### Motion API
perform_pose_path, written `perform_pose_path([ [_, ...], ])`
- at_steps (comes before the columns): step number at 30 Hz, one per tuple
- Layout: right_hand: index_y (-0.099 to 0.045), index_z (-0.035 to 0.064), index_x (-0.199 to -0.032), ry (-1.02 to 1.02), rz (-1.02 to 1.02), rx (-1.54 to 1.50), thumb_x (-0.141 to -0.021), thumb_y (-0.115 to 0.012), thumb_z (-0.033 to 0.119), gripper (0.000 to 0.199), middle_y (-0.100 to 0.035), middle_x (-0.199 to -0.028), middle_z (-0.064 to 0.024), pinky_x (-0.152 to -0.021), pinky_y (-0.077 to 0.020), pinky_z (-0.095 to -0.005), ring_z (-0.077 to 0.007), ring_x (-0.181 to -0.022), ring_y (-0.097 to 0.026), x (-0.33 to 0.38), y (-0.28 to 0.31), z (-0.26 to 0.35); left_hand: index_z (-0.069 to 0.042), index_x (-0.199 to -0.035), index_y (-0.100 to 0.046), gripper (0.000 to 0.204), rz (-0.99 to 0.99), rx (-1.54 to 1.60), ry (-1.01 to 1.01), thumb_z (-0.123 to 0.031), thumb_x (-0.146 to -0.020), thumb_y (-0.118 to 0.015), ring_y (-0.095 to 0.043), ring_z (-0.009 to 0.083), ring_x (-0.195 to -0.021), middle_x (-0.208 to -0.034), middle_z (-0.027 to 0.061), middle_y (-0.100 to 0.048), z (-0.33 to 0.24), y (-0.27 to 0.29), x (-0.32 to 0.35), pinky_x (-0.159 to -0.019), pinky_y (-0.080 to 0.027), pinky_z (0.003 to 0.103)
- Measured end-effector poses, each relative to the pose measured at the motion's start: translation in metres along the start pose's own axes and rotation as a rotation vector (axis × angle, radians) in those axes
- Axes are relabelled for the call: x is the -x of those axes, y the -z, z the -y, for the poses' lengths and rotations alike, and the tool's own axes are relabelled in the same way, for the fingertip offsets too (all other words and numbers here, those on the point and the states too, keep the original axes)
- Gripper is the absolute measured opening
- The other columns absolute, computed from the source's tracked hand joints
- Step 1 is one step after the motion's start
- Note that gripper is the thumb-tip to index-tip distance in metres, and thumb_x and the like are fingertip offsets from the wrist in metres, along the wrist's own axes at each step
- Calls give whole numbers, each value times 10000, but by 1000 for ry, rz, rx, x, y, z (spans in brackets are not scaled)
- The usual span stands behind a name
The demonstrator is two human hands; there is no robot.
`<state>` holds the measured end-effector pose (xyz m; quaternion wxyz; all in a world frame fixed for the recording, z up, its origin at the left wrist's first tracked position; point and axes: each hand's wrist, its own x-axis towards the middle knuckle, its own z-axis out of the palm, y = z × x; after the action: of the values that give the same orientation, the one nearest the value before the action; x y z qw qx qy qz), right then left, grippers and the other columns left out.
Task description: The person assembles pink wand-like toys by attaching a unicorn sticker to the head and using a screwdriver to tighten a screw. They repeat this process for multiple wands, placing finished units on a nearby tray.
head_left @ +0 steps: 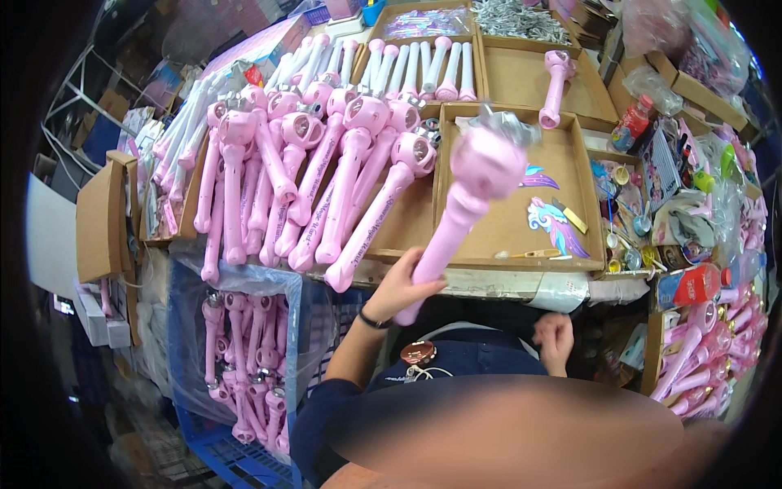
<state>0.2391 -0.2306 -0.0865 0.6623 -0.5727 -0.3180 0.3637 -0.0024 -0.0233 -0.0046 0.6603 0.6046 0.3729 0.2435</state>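
Observation:
My left hand [405, 287] is wrapped round the handle of a pink toy wand [446, 236]. The wand tilts up over the front tray, and its round head with a silvery, clear top is blurred. Lower right, close to my body, my right hand [555, 338] is curled closed; whether anything is in it cannot be seen. Under the wand's head lies a cardboard tray [588, 220] with purple and blue wing-shaped pieces [554, 226] and a small brush-like tool [529, 254]. Left of it, a pile of similar pink wands [350, 163] lies with heads pointing away.
White-handled rods [423, 69] stand in rows behind. Another pink wand [555, 90] rests in the back tray [509, 77]. A blue crate [183, 326] at lower left holds more wands. Small pots, a red bottle [631, 122] and a box of pink wands [692, 350] crowd the right.

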Motion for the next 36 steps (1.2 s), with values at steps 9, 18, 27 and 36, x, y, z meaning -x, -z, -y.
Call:
perform_pose_path([
  [9,-267,88,-964,170,585,-192,-705,-729,10,536,-400,-1180,-176,-886,-396,-338,-193,-1057,-462,-87,-144,13,-24,-1193,-422,448,85,640,-354,-235,-842,-604,-581,195,-881,-1044,116,-552,-48,-12,-60,-777,-476,320],
  [18,-275,84,-962,337,610,-149,-709,-730,14,525,-381,-1185,-180,-854,-393,-308,-186,-1026,-461,-78,-131,-49,-74,-1207,-372,403,-81,710,-351,-122,-862,-574,-567,146,-722,-1064,105,-547,-45,-10,-77,-637,-480,281],
  [27,-305,78,-908,298,640,-22,-769,-690,98,410,-461,-1172,-173,-822,-421,-295,-173,-971,-485,-103,-125,1,-68,-1248,-354,479,-40,685,-294,-97,-833,-592,-564,142,-744,-1131,101,-529,-41,-15,-80,-670,-473,289],
  [36,-333,51,-1001,124,379,-276,-877,-591,105,291,-464,-1195,-136,-823,-424,-249,-129,-1003,-494,-208,-171,105,-72,-1315,-303,560,38,626,-303,-46,-826,-572,-563,150,-798,-1179,119,-508,-32,-29,-67,-710,-463,290],
])
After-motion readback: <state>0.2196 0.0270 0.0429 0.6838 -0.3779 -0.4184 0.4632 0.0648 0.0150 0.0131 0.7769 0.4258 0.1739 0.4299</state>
